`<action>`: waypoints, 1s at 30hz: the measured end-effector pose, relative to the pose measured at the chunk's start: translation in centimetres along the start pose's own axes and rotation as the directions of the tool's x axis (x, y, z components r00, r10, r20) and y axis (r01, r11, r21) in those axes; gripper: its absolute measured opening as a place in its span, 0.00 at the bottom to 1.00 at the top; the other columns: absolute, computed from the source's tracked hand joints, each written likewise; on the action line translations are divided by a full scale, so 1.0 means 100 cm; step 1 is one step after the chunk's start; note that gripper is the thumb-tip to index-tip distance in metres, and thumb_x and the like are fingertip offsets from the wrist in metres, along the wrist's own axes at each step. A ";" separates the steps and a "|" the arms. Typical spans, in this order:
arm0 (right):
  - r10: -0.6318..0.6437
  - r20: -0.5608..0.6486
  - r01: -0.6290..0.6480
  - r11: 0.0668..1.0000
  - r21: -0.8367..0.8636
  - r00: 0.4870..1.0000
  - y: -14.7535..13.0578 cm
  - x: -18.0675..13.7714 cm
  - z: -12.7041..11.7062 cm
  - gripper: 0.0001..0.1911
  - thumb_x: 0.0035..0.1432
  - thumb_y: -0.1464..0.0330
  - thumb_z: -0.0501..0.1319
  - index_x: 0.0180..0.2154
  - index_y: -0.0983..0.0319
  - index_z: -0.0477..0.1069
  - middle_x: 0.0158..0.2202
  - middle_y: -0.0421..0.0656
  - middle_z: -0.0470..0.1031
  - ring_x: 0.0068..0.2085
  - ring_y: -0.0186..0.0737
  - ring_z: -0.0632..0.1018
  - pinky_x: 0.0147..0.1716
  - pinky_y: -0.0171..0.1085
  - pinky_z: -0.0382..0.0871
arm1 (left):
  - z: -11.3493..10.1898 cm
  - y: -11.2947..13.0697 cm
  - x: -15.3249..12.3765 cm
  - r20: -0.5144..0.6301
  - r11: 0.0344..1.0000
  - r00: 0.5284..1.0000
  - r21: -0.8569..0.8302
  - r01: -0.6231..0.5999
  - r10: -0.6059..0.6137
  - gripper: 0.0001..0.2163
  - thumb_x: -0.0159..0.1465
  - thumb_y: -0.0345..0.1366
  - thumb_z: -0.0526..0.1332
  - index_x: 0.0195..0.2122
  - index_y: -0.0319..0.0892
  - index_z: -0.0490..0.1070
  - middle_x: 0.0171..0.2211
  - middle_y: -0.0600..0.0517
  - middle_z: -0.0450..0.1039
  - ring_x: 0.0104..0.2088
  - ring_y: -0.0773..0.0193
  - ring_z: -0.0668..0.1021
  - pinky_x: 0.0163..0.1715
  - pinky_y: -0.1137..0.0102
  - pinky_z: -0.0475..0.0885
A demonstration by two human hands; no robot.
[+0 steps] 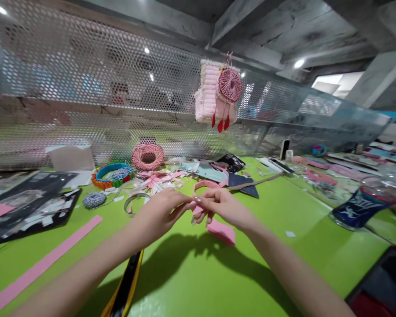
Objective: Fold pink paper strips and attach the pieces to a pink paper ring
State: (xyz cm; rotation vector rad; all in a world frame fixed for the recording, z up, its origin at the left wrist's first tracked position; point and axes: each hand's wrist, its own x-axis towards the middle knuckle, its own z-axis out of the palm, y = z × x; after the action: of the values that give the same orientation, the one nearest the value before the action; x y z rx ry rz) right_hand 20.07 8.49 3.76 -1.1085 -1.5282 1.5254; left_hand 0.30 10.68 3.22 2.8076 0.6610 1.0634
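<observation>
My left hand point(165, 209) and my right hand point(225, 206) meet above the green table, fingertips pinched together on a small piece of pink paper point(197, 209). Just under my right hand lies a folded pink strip point(221, 232); whether it joins the pinched piece I cannot tell. A pink band bent into a loop point(206, 182) shows right behind my fingers. Close to my left wrist is a grey roll of tape point(129, 204). A long flat pink strip point(53, 259) stretches across the table at the left.
Behind the hands lie paper scraps point(161, 181), a pink woven ring point(148, 156), an orange and blue ring point(100, 177) and a grey yarn disc point(94, 200). A perforated metal screen point(171, 88) bears a pink hanging ornament point(230, 85). A bottle point(359, 207) leans at right.
</observation>
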 end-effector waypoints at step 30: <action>0.200 0.122 -0.222 0.951 0.216 0.972 0.045 0.002 -0.030 0.19 0.50 0.56 0.67 0.32 0.68 0.73 0.24 0.43 0.79 0.25 0.29 0.80 0.22 0.24 0.71 | 0.046 -0.011 -0.009 0.107 0.999 0.994 -0.047 0.006 -0.001 0.10 0.68 0.28 0.51 0.45 0.37 0.70 0.35 0.46 0.78 0.33 0.62 0.76 0.30 0.69 0.73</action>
State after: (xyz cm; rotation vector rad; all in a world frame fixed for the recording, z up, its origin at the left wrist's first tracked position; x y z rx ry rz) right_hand 23.20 9.55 -0.58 -1.1028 -1.2879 1.8751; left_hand 2.31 11.67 -1.06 2.7979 0.6215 0.9074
